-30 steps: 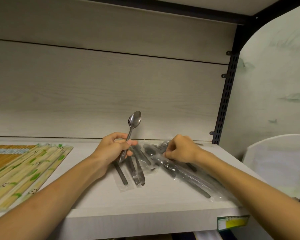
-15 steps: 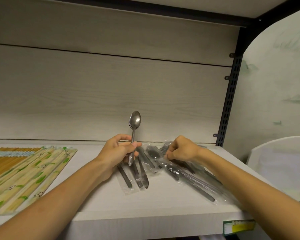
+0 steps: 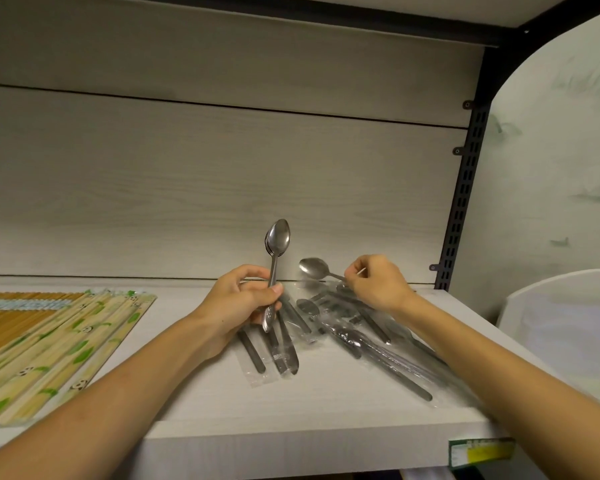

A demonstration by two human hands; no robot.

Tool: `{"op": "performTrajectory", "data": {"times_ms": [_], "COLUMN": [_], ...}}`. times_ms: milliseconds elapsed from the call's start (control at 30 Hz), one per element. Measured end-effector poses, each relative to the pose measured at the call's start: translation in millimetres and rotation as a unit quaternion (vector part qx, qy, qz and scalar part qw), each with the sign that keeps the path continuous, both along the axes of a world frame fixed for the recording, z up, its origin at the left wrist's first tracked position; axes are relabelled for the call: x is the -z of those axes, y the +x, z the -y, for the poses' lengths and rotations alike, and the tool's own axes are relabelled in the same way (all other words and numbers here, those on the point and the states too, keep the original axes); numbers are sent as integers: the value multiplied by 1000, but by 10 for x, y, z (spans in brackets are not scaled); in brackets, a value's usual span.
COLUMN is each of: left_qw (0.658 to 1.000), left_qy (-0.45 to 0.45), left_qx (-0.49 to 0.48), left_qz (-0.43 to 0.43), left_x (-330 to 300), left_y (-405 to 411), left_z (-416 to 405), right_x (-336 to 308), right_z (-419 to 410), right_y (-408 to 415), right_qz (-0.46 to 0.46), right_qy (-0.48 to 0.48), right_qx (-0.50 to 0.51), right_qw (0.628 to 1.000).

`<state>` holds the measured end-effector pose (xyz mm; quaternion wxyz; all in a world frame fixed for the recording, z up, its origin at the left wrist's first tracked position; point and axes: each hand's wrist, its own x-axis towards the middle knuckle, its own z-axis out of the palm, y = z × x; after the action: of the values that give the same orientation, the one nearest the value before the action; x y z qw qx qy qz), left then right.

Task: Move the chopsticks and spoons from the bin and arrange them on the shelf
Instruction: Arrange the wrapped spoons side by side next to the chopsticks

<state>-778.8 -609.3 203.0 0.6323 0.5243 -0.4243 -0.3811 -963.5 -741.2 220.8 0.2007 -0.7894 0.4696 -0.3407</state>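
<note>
A small stack of spoons stands upright in the left hand, fingers wrapped round the handles, above the shelf. At its 3 o'clock the right hand pinches a loose spoon over the wrapped cutlery. This looks like the gathering step; next that spoon likely needs nesting onto the stack, bowls aligned.

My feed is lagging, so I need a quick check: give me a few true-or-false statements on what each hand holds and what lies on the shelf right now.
1. The left hand grips upright spoons, bowls up. True.
2. The right hand is empty. False: it pinches a spoon by the handle, lifted above the shelf.
3. Bagged cutlery lies on the shelf under the hands. True.
4. The chopsticks lie right of the cutlery. False: they lie at the left.
</note>
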Motion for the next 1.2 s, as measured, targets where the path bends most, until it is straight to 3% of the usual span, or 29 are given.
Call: {"op": "performTrajectory", "data": {"times_ms": [200,267,333,400,967,1200], "left_qw": [1000,1000,1000,1000,995,997], "left_qy": [-1,-2,-4,-4,-41,-24], "left_qx": [5,9,12,14,80,70], "left_qz": [-3,-5,-11,-14,-34,-23], "left_x": [-9,-14,-15,-14,-20,-63], "left_y": [-7,-9,-9,-4,-19,-27], "left_z": [-13,-11,-3,4,-43,-73], "right_x": [8,-35,-116,-194,-109,-141], "right_z": [-14,-98,-235,-352,-718,-713], "right_y": [6,29,63,115,508,448], "right_qz": [23,137,265,310,295,209], "right_qy": [47,99,166,204,324,245], "right_qx": [-11,-16,-25,-43,-149,-126], "right_qw": [999,985,949,927,887,938]}}
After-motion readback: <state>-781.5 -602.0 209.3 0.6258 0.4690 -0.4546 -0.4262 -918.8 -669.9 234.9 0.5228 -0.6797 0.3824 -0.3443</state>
